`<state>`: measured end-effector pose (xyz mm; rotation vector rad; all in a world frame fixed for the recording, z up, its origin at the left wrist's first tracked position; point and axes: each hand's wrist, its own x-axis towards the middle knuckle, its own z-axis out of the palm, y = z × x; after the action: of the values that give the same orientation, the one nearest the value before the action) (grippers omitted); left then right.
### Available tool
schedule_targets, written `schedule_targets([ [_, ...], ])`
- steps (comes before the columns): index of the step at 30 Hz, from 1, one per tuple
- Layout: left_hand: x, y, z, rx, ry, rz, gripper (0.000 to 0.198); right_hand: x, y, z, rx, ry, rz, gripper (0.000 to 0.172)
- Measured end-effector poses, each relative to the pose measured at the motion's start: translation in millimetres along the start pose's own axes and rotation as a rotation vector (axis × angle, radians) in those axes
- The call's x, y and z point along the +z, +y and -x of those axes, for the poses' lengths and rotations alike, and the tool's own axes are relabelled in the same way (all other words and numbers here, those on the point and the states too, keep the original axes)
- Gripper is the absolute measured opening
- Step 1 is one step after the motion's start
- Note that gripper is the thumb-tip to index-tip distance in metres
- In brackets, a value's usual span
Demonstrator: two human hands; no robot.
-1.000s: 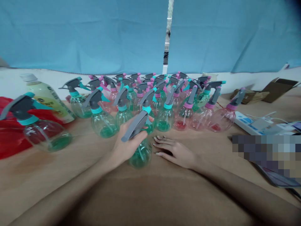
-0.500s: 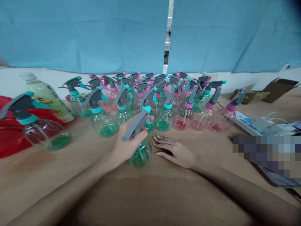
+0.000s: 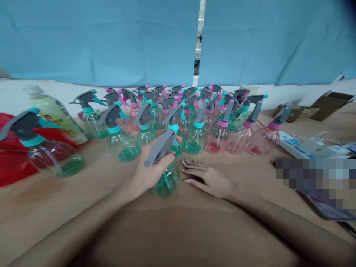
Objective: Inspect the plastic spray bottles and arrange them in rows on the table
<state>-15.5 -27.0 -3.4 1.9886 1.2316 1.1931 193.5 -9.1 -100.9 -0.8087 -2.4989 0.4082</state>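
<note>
My left hand (image 3: 151, 167) is wrapped around the neck of a green spray bottle (image 3: 166, 181) with a grey trigger head and a turquoise nozzle. The bottle is upright, close to the table surface; its collar is hidden by my fingers. To its right, my right hand (image 3: 210, 178) lies on the table, palm down, fingers stretched toward the bottle and holding nothing. Just behind stand a green spray bottle (image 3: 194, 142) with a turquoise collar and a pink spray bottle (image 3: 214, 142) with a pink collar.
Several more green and pink spray bottles crowd the back. At the left, a spray bottle (image 3: 55, 159) stands before a red plastic bag (image 3: 13, 155) and a large yellowish bottle (image 3: 57, 115). A power strip (image 3: 294, 142), a phone (image 3: 328, 205) and a cardboard box (image 3: 330, 105) lie right.
</note>
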Motion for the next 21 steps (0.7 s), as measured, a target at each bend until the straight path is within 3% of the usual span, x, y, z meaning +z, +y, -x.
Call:
schedule_targets([
  [21,-4.3,0.7,0.0,0.004,-0.028,-0.040,0.029,1.5,2.2,0.4,-0.014,0.008,0.002,0.041],
])
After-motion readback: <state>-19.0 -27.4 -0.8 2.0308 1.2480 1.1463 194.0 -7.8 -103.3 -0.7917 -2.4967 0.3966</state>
